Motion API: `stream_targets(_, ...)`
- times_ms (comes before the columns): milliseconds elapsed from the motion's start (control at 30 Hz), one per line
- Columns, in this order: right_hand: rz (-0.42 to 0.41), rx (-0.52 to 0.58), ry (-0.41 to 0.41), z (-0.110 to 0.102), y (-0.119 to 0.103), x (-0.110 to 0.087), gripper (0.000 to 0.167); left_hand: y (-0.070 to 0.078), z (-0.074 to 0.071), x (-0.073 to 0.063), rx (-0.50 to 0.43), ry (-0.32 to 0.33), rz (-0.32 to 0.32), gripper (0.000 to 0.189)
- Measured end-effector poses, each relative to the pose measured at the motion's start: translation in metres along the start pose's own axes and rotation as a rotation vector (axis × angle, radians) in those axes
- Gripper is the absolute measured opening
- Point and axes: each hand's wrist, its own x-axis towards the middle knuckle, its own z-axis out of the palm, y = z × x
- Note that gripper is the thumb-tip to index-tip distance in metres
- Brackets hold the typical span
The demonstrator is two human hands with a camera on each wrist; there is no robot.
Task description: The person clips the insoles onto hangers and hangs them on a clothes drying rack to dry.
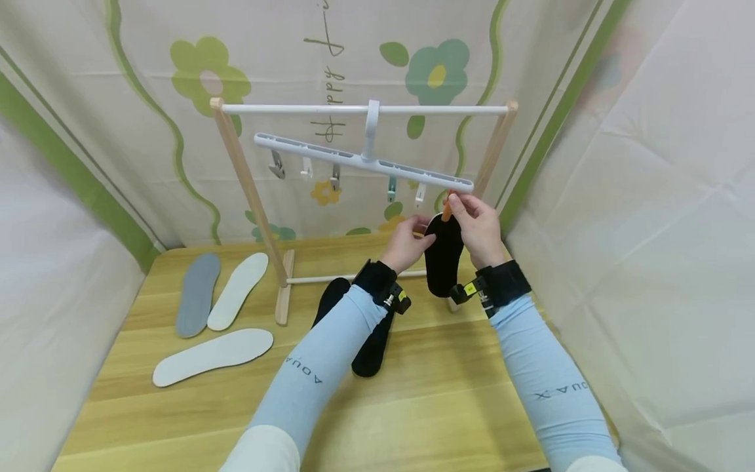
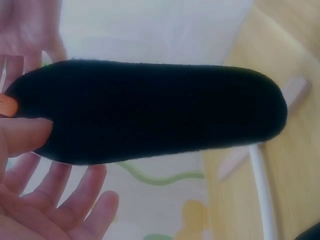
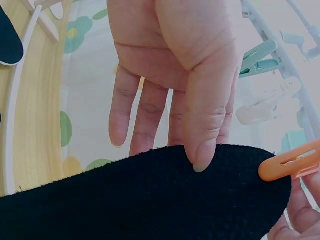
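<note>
A black insole hangs upright below the right end of a white clip hanger. An orange clip lies over its top end, best seen in the right wrist view as an orange clip against the black cloth. My right hand pinches this clip. With the thumb on the front face and the other fingers behind, my left hand pinches the insole's left edge near the top. The left wrist view shows the left thumb on the black insole.
The hanger hooks over the white rail of a wooden-legged rack. Grey, white and teal clips dangle from it. On the table lie a grey insole, a white insole, another white insole and black insoles partly under my left arm.
</note>
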Motion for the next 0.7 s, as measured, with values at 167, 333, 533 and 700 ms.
stream_targets(167,0.006,0.009,0.016,-0.0016,-0.0003,0.0011,0.043,-0.0001,-0.0004,0.0026,-0.017,-0.018,0.006,0.039)
stream_targets(333,0.052,0.034,0.009,-0.0010,0.0013,-0.0011,0.050,-0.0041,-0.0029,0.0010,-0.032,-0.024,-0.007,0.042)
stream_targets(533,0.089,0.025,0.002,-0.0002,0.0022,-0.0036,0.052,-0.0089,-0.0055,-0.0006,-0.035,-0.030,-0.030,0.043)
stream_targets(700,0.085,-0.038,-0.008,-0.0056,0.0012,-0.0045,0.054,-0.0091,-0.0048,0.0019,-0.031,-0.039,-0.026,0.044)
